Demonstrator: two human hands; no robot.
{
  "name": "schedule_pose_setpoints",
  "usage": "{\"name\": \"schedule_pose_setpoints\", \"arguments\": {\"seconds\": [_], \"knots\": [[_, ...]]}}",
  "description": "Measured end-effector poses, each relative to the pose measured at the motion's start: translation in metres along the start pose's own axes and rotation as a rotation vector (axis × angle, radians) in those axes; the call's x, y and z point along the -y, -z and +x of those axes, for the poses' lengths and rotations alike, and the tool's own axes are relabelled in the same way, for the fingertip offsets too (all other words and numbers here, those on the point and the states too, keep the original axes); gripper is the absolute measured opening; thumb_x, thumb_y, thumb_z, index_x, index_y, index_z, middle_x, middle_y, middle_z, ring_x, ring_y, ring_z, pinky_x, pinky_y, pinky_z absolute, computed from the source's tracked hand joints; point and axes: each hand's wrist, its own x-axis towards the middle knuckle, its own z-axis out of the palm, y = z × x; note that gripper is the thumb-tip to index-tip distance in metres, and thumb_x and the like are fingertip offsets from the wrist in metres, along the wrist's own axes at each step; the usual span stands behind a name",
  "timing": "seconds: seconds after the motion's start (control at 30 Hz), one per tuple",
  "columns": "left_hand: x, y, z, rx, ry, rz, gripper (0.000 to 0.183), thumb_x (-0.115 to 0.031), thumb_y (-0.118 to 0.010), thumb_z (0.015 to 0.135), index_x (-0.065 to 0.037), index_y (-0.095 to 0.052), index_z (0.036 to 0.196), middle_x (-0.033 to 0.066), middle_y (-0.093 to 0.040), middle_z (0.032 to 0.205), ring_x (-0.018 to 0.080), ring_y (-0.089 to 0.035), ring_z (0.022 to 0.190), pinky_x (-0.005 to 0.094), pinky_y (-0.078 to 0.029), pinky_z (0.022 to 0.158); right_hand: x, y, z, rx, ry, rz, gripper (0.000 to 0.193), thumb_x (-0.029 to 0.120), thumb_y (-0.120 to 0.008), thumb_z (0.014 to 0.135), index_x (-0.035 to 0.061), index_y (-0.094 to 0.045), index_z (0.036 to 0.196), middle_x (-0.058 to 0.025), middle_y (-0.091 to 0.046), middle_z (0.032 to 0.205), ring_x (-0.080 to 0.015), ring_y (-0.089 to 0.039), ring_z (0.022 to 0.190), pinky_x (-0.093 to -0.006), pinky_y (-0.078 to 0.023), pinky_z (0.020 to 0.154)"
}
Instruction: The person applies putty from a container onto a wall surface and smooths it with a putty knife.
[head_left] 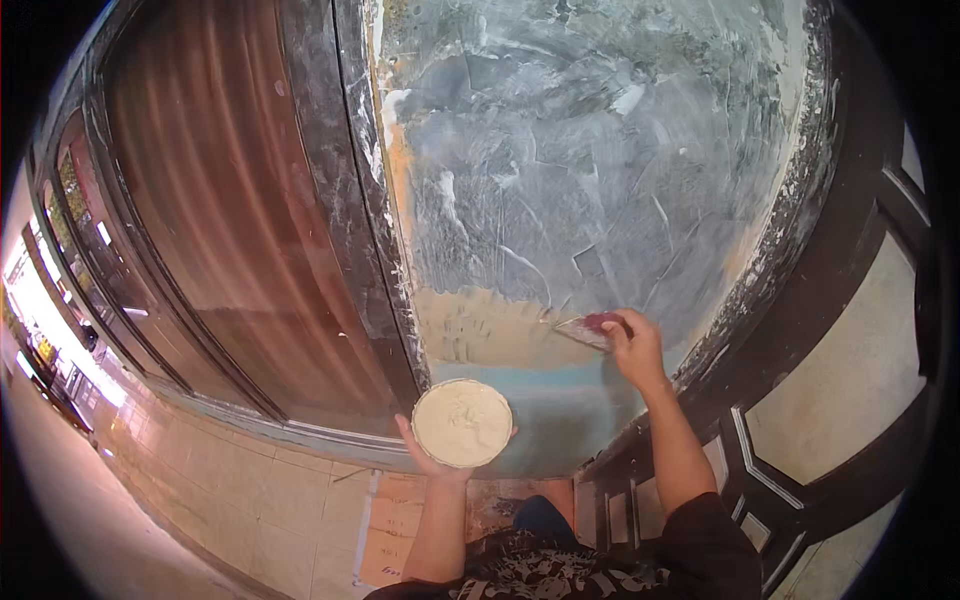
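Observation:
My left hand (434, 466) supports a round tub (462, 424) of smooth cream-coloured putty from below, its thumb along the left rim. The fingers beneath are mostly hidden. With my right hand (640, 352) I grip a putty knife (586, 330) with a dark red handle, its blade against the wall panel (600, 210). Left of the blade runs a beige band of putty (480, 325) across the lower panel. Grey, streaky filler covers the surface above it, and a pale blue-green strip (540, 390) shows below.
A dark wooden post (345, 180) with white smears borders the panel on the left, beside a window with a reddish-brown curtain (220, 190). Dark framed panelling (830, 350) stands on the right. Below lie floor tiles (260, 500) and a flat piece of cardboard (392, 525).

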Motion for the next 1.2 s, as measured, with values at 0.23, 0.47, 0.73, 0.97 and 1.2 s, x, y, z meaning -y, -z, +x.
{"name": "schedule_pose_setpoints", "arguments": {"seconds": [0.23,0.47,0.73,0.97,1.2], "knots": [[0.002,-0.001,0.0,0.099,0.024,0.007,0.095,-0.087,-0.038,0.089,-0.018,-0.043,0.154,0.0145,-0.038,0.161,0.051,-0.04,0.141,0.0905,-0.031,0.098,0.021,-0.022,0.003,-0.024,0.016,-0.011,0.015,0.011,-0.073,0.092,0.0019,-0.072,0.103,-0.0174,-0.073,0.096,-0.0353,-0.069,0.086,-0.0417,-0.053,0.077],[0.003,-0.006,-0.002,0.023,-0.013,-0.001,0.094,-0.087,-0.04,0.089,-0.018,-0.044,0.154,0.0156,-0.038,0.161,0.0526,-0.041,0.14,0.0921,-0.03,0.096,0.009,-0.023,0.01,-0.059,-0.061,0.067,0.018,0.013,-0.075,0.092,0.0006,-0.072,0.104,-0.0175,-0.073,0.094,-0.0338,-0.069,0.082,-0.0402,-0.053,0.073],[0.0,-0.002,-0.004,0.05,0.011,0.004,0.096,-0.088,-0.04,0.087,-0.018,-0.045,0.153,0.0171,-0.041,0.158,0.0523,-0.042,0.139,0.0903,-0.032,0.098,0.016,-0.023,0.018,-0.099,0.007,0.068,0.017,0.012,-0.074,0.092,-0.0003,-0.071,0.104,-0.0176,-0.073,0.094,-0.0366,-0.069,0.083,-0.0418,-0.053,0.075],[0.0,0.002,-0.005,0.011,-0.013,-0.025,0.097,-0.088,-0.04,0.087,-0.019,-0.045,0.153,0.0154,-0.039,0.161,0.052,-0.04,0.141,0.092,-0.03,0.097,0.011,-0.033,0.002,-0.005,0.017,-0.05,0.018,0.014,-0.075,0.091,0.0031,-0.072,0.105,-0.0177,-0.073,0.095,-0.0371,-0.069,0.084,-0.0436,-0.054,0.076],[0.002,-0.002,-0.007,0.011,-0.032,0.019,0.097,-0.088,-0.039,0.088,-0.017,-0.045,0.153,0.0156,-0.038,0.161,0.052,-0.039,0.142,0.0921,-0.029,0.097,0.014,-0.023,0.016,-0.074,-0.079,0.165,0.016,0.012,-0.074,0.092,0.0008,-0.072,0.103,-0.0189,-0.073,0.09,-0.0365,-0.07,0.079,-0.0392,-0.053,0.072]]}}
